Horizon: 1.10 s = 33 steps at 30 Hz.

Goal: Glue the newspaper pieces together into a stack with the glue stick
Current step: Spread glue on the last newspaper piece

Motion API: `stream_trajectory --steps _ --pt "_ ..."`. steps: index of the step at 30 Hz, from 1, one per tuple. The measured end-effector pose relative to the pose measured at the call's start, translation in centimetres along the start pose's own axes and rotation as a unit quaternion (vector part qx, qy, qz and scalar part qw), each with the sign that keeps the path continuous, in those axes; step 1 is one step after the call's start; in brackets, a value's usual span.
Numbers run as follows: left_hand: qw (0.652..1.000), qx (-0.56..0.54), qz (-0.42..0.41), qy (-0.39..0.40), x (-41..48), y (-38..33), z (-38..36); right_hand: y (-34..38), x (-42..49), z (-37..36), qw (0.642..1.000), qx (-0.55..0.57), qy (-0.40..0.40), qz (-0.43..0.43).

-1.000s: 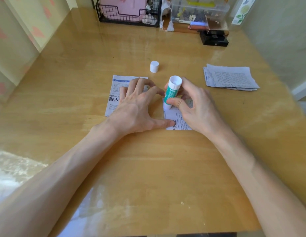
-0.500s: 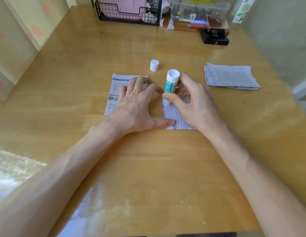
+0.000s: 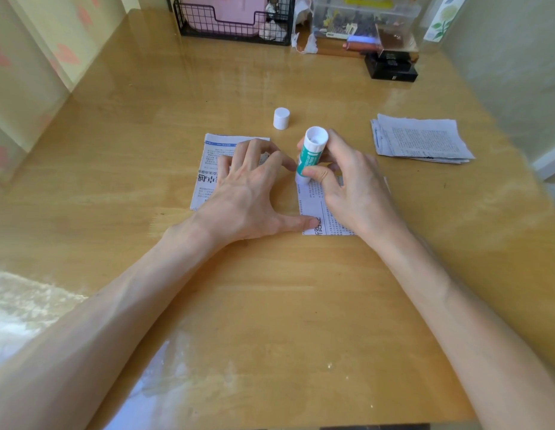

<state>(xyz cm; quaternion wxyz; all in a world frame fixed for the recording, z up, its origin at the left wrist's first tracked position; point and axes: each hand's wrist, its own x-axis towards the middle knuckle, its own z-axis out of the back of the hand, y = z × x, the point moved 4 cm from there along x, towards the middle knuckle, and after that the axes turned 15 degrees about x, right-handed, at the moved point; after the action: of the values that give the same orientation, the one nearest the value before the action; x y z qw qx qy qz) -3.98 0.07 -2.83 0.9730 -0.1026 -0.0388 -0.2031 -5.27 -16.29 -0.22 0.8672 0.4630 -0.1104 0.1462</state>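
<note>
Head view, grip: R hand pinches glue stick btwn thumb & curled fingers, ctr of frame; stick tilted, white end up toward camera, green body below.
Stick tip: low end seems to meet newspaper piece, but thumb hides the contact, so can't be sure.
L hand: fingers spread & relaxed, gripping nothing; thumb tip presses near-left corner of that piece, fingers rest on second newspaper piece just left of ctr.
Cap: white, upright, off the stick, just above it in frame, apart from both hands.
Pile: more cut newspaper, right of ctr, well apart from hands.
Table: glossy wood, glare lower left.
Top edge: black wire basket w/ pink item inside, clear plastic box, black box beside it.
</note>
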Motion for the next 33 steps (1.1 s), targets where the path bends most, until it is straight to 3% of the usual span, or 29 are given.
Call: stream_trajectory --steps 7,16,22,33 --pt "1.0 -0.001 0.004 0.0 0.1 0.1 0.0 -0.4 0.0 -0.1 1.0 0.01 -0.014 0.001" --pt "1.0 -0.002 0.012 -0.003 0.2 0.2 -0.1 0.0 -0.3 2.2 0.985 0.139 -0.098 0.025" --pt "1.0 0.0 0.012 -0.001 0.1 0.0 0.0 0.1 -2.3 2.1 0.991 0.13 0.023 0.011" --pt "1.0 -0.022 0.0 0.016 0.2 0.0 -0.2 0.9 -2.8 1.9 0.99 0.092 0.102 0.011"
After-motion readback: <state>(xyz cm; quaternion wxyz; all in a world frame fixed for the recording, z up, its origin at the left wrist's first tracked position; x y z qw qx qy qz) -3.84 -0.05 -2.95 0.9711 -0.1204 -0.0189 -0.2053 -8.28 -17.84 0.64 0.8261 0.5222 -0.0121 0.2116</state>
